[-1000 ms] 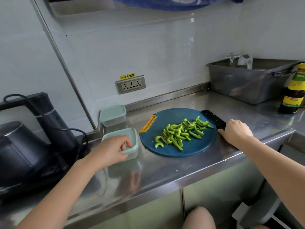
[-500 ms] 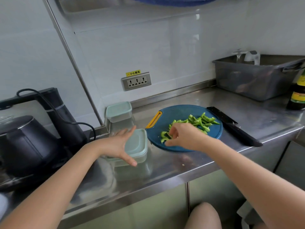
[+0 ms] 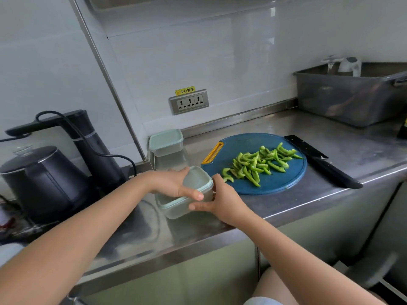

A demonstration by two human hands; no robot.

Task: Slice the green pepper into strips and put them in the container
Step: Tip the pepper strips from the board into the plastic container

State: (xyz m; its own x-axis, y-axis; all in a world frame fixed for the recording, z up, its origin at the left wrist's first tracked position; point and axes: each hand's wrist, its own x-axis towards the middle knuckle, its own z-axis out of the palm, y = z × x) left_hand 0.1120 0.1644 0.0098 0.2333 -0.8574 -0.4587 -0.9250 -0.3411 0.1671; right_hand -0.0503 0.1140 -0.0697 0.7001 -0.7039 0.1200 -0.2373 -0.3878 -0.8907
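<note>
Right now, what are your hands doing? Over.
Left hand grips lid, right hand holds container. Pepper strips on cutting board. Lid not off yet.

One text can be read: a yellow sticker [image 3: 185, 90] on the wall, just above the wall socket [image 3: 189, 102], printed with the black characters "小心触电".

1. White, glossy walls [image 3: 242, 51] meet at a corner trimmed with a metal strip [image 3: 103, 69]; soft light reflects off them.
2. A grey triple socket panel [image 3: 189, 102] sits low on the back wall, with a yellow label [image 3: 185, 90] just above it.
3. A stainless steel tabletop [image 3: 356, 146] runs along the wall, with steel cabinet fronts [image 3: 176, 282] below.
4. A black kettle [image 3: 41, 179] stands at the left end; a grey tub [image 3: 352, 97] at the right.
</note>
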